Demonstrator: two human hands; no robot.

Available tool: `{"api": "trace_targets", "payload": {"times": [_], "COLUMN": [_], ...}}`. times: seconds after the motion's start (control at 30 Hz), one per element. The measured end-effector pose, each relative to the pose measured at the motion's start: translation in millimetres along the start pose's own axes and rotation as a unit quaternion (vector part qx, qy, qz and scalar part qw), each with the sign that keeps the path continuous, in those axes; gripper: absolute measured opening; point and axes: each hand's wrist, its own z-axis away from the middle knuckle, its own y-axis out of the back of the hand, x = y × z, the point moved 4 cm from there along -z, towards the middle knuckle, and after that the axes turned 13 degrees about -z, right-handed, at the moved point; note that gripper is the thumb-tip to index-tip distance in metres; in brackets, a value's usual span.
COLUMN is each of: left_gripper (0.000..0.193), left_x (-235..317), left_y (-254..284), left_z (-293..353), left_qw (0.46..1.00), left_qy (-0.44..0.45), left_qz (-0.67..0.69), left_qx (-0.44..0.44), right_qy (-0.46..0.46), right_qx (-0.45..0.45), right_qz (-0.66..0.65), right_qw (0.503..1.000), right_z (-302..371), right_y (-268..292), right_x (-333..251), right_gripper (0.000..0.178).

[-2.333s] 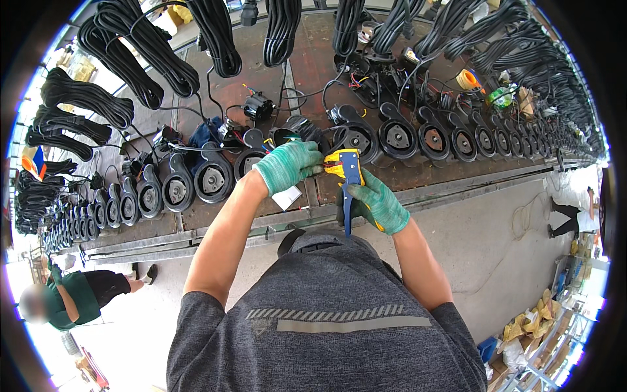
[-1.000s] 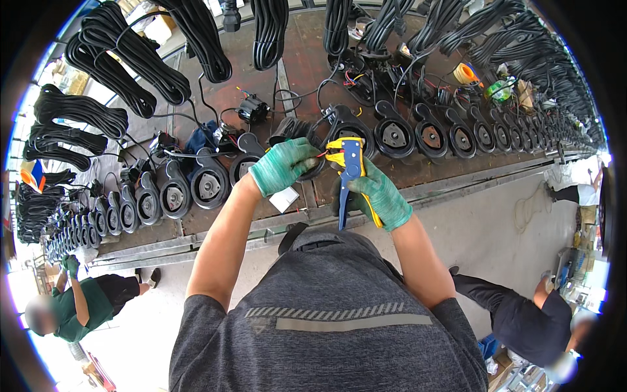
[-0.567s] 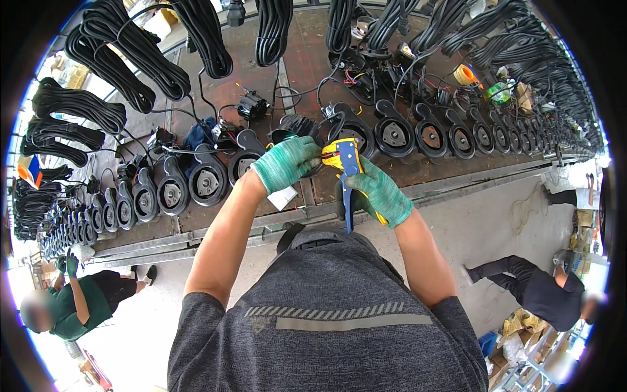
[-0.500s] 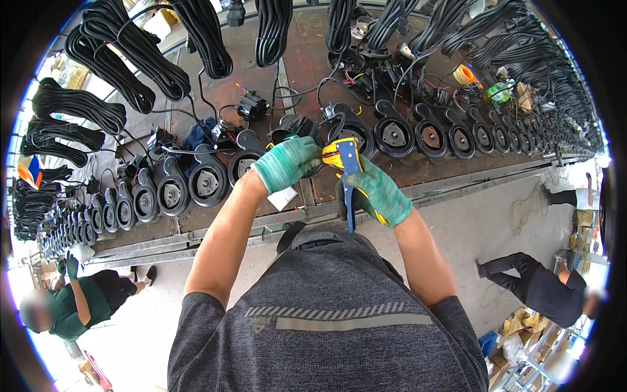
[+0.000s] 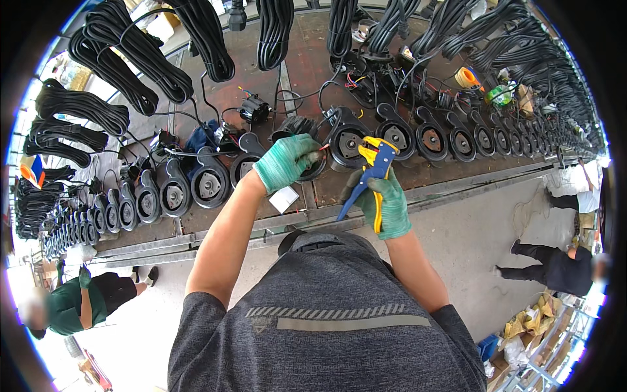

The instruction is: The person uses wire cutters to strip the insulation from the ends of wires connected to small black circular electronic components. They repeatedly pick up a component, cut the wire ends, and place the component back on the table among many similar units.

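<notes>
My left hand (image 5: 287,162), in a green glove, is closed with its fingertips pinched on a thin reddish wire (image 5: 324,147), whose end pokes out to the right. Just beyond those fingers lies a black ribbed part (image 5: 297,126) on the bench, partly covered by the hand. My right hand (image 5: 394,210), gloved the same way, is wrapped round a blue and yellow wire stripper (image 5: 377,172). The tool's yellow head points up and away, apart from the wire. Behind it stands a black round housing with a metal disc (image 5: 351,145).
A long row of similar black round housings (image 5: 209,183) lines the bench's near edge. Bundled black cables (image 5: 275,36) hang above the brown benchtop (image 5: 303,72). A small motor with wires (image 5: 253,109) and a white paper (image 5: 283,199) lie nearby. Other people (image 5: 552,266) are off both sides.
The wire stripper has moved right, away from my left hand, and tilted; the wire end now shows. My left hand stays nearly in place. The person at right has shifted.
</notes>
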Motion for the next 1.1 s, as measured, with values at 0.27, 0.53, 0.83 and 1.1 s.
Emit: {"api": "trace_targets", "payload": {"times": [0.27, 0.53, 0.83, 1.1], "left_gripper": [0.023, 0.02, 0.034, 0.034], "left_x": [15, -10, -101, -242], "left_y": [-7, 38, -5, 48], "left_z": [-2, -48, -103, -22], "left_qw": [0.994, 0.975, 0.944, 0.91], "left_qy": [-0.023, 0.018, 0.134, 0.373], "left_qz": [-0.084, -0.099, -0.226, -0.108], "left_qx": [-0.06, 0.198, -0.199, -0.142], "right_qy": [0.04, 0.026, 0.054, 0.104], "right_qx": [0.098, 0.116, 0.176, 0.267], "right_qz": [0.014, 0.032, 0.001, -0.033], "right_qw": [0.994, 0.992, 0.983, 0.958], "right_z": [11, 23, 40, 84], "right_y": [67, 77, 100, 142], "right_x": [-3, -13, -14, -29], "right_gripper": [0.054, 0.049, 0.046, 0.045]}}
